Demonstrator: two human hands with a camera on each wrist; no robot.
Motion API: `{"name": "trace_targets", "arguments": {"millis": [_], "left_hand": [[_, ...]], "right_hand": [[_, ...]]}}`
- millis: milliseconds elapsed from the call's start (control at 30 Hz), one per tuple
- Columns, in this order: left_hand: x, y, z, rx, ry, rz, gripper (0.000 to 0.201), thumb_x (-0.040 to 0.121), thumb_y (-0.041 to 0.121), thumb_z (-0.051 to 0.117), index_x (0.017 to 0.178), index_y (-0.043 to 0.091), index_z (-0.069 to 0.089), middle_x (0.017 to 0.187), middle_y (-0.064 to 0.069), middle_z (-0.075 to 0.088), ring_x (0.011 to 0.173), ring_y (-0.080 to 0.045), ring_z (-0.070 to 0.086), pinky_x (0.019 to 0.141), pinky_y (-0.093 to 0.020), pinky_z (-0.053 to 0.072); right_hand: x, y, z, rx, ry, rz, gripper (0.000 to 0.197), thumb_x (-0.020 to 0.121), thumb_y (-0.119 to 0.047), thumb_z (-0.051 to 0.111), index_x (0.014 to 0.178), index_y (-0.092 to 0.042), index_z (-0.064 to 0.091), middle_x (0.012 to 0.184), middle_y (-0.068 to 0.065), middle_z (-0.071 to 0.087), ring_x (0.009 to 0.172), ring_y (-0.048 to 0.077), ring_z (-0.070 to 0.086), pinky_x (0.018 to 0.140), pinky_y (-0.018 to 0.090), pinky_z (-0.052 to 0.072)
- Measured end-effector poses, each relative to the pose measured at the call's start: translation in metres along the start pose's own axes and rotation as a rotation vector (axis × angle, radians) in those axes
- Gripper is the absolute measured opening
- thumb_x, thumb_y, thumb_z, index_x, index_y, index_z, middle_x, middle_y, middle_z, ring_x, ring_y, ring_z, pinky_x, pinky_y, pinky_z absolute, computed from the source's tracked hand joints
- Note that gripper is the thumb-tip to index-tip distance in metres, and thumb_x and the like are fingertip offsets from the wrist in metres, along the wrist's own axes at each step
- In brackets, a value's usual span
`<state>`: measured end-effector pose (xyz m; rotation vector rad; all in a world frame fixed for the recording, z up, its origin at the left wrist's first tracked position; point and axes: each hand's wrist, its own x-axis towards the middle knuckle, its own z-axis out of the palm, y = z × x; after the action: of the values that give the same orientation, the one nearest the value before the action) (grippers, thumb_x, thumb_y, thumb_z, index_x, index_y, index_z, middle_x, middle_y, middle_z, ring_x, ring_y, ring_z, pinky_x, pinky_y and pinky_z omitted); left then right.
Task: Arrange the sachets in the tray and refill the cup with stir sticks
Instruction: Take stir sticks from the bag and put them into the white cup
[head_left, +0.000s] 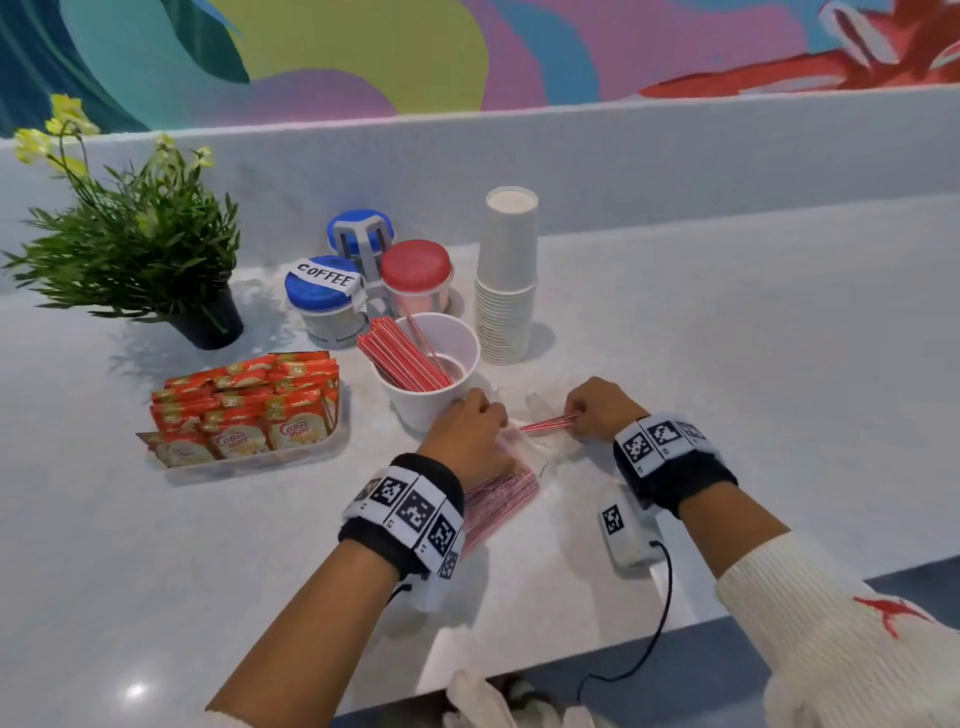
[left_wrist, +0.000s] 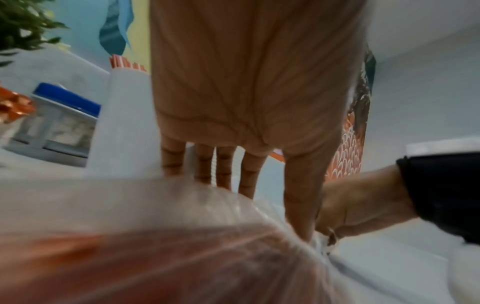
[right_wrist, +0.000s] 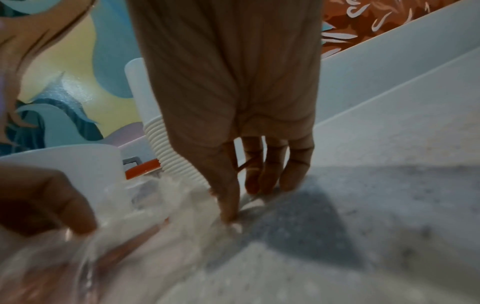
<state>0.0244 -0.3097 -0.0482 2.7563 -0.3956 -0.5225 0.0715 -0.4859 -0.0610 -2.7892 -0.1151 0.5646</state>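
A clear tray (head_left: 249, 460) at the left holds rows of orange creamer sachets (head_left: 249, 410). To its right stands a white cup (head_left: 426, 400) with red stir sticks (head_left: 405, 358) leaning inside. A clear plastic bag of stir sticks (head_left: 501, 499) lies on the counter in front of the cup. My left hand (head_left: 493, 423) rests on the bag (left_wrist: 182, 257) and holds its open end down, beside the cup. My right hand (head_left: 576, 415) pinches a few stir sticks (head_left: 545, 422) that stick out of the bag's mouth. In the right wrist view my right hand (right_wrist: 241, 197) points down at the crumpled plastic (right_wrist: 166, 205).
A potted plant (head_left: 135, 244) stands at the far left. Behind the cup are lidded jars (head_left: 324, 296), one labelled COFFEE, and a tall stack of paper cups (head_left: 506, 280). A low white wall (head_left: 675, 156) backs the counter. The counter's front edge (head_left: 571, 665) is near my forearms.
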Motion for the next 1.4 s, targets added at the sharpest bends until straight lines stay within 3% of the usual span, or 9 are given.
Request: {"name": "trace_targets", "arguments": {"millis": [67, 133, 300, 567, 700, 867, 1000, 1200, 1400], "left_hand": [[-0.001, -0.001, 0.008, 0.004, -0.023, -0.068, 0.057, 0.081, 0.030, 0.065, 0.129, 0.015, 0.038, 0.132, -0.009, 0.030, 0.126, -0.029, 0.031, 0.105, -0.042, 0.034], [-0.003, -0.002, 0.015, -0.025, -0.025, -0.129, 0.060, 0.079, 0.029, 0.068, 0.127, 0.019, 0.035, 0.132, -0.008, 0.025, 0.126, -0.030, 0.029, 0.103, -0.045, 0.035], [-0.008, -0.002, 0.021, -0.058, -0.062, -0.219, 0.067, 0.075, 0.036, 0.071, 0.128, 0.030, 0.030, 0.128, -0.010, 0.029, 0.125, -0.032, 0.030, 0.102, -0.051, 0.033], [-0.008, -0.005, 0.016, -0.094, -0.019, -0.202, 0.069, 0.074, 0.030, 0.075, 0.126, 0.025, 0.032, 0.127, -0.008, 0.038, 0.121, -0.031, 0.037, 0.099, -0.045, 0.036], [-0.007, -0.007, 0.014, -0.190, -0.012, -0.182, 0.071, 0.072, 0.022, 0.077, 0.127, 0.021, 0.032, 0.131, -0.007, 0.038, 0.123, -0.030, 0.036, 0.102, -0.044, 0.035], [-0.005, -0.010, 0.014, -0.243, -0.016, -0.156, 0.066, 0.075, 0.018, 0.075, 0.124, 0.020, 0.032, 0.132, -0.007, 0.040, 0.123, -0.026, 0.037, 0.104, -0.040, 0.033], [-0.004, -0.013, 0.015, -0.310, -0.029, -0.128, 0.058, 0.078, 0.012, 0.072, 0.118, 0.020, 0.031, 0.128, -0.009, 0.043, 0.120, -0.024, 0.041, 0.103, -0.038, 0.037], [-0.005, -0.016, 0.015, -0.385, -0.001, -0.069, 0.043, 0.085, 0.004, 0.061, 0.112, 0.018, 0.030, 0.122, -0.009, 0.046, 0.113, -0.023, 0.049, 0.097, -0.034, 0.043], [-0.005, -0.020, 0.018, -0.422, 0.050, -0.036, 0.037, 0.088, 0.000, 0.054, 0.109, 0.019, 0.029, 0.125, -0.010, 0.047, 0.104, -0.017, 0.049, 0.090, -0.025, 0.041]], "right_hand": [[0.000, 0.003, -0.001, 0.039, -0.009, -0.032, 0.017, 0.080, 0.000, 0.055, 0.086, -0.009, 0.068, 0.102, 0.013, 0.064, 0.086, 0.019, 0.053, 0.060, 0.019, 0.038], [0.000, 0.007, -0.005, 0.138, 0.015, -0.034, 0.020, 0.079, 0.003, 0.053, 0.074, -0.015, 0.060, 0.088, 0.010, 0.061, 0.075, 0.017, 0.054, 0.062, 0.023, 0.041], [-0.005, 0.004, -0.015, 0.616, -0.124, -0.085, 0.020, 0.081, 0.005, 0.055, 0.096, -0.008, 0.053, 0.081, 0.009, 0.059, 0.070, 0.022, 0.061, 0.068, 0.031, 0.055], [-0.002, -0.010, -0.006, 0.362, -0.046, -0.263, 0.013, 0.074, 0.003, 0.068, 0.081, -0.007, 0.064, 0.080, 0.014, 0.065, 0.052, 0.013, 0.053, 0.057, 0.022, 0.048], [0.000, -0.009, -0.001, 0.296, 0.000, -0.309, 0.016, 0.071, 0.003, 0.070, 0.086, -0.003, 0.069, 0.080, 0.004, 0.063, 0.067, 0.012, 0.055, 0.056, 0.007, 0.040], [0.005, -0.007, 0.009, 0.204, 0.029, -0.277, 0.025, 0.071, 0.000, 0.071, 0.083, -0.016, 0.057, 0.087, -0.001, 0.057, 0.080, 0.015, 0.051, 0.070, 0.022, 0.038], [0.007, -0.005, 0.011, 0.205, 0.026, -0.269, 0.028, 0.072, -0.001, 0.071, 0.083, -0.016, 0.051, 0.086, 0.001, 0.055, 0.078, 0.016, 0.049, 0.061, 0.017, 0.036], [0.008, -0.002, 0.009, 0.288, 0.051, -0.241, 0.023, 0.075, -0.005, 0.071, 0.083, -0.014, 0.051, 0.085, 0.005, 0.057, 0.077, 0.018, 0.051, 0.070, 0.026, 0.042], [0.003, 0.005, -0.010, 0.476, -0.042, -0.177, 0.012, 0.083, -0.008, 0.066, 0.087, -0.010, 0.055, 0.075, 0.004, 0.060, 0.061, 0.014, 0.058, 0.054, 0.018, 0.046]]}}
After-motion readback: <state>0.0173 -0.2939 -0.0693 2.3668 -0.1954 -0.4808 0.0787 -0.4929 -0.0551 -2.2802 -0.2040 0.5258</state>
